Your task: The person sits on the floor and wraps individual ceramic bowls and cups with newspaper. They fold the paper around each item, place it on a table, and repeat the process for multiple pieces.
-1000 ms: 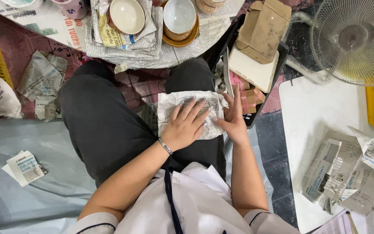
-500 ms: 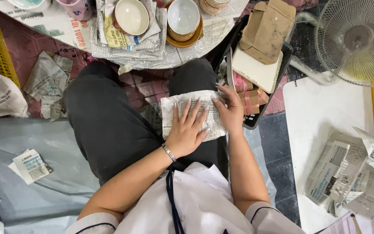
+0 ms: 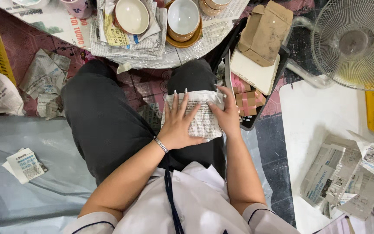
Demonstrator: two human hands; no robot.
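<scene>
A newspaper bundle [image 3: 198, 116] lay on the person's right thigh. The left hand [image 3: 179, 126] lay flat on top of it, fingers spread wide, pressing and not gripping. The right hand [image 3: 227, 115] curled around the bundle's right edge, holding the paper. Bowls [image 3: 183, 16] sat on newspaper [image 3: 148, 45] ahead, and a fan [image 3: 355, 42] stood at the right
</scene>
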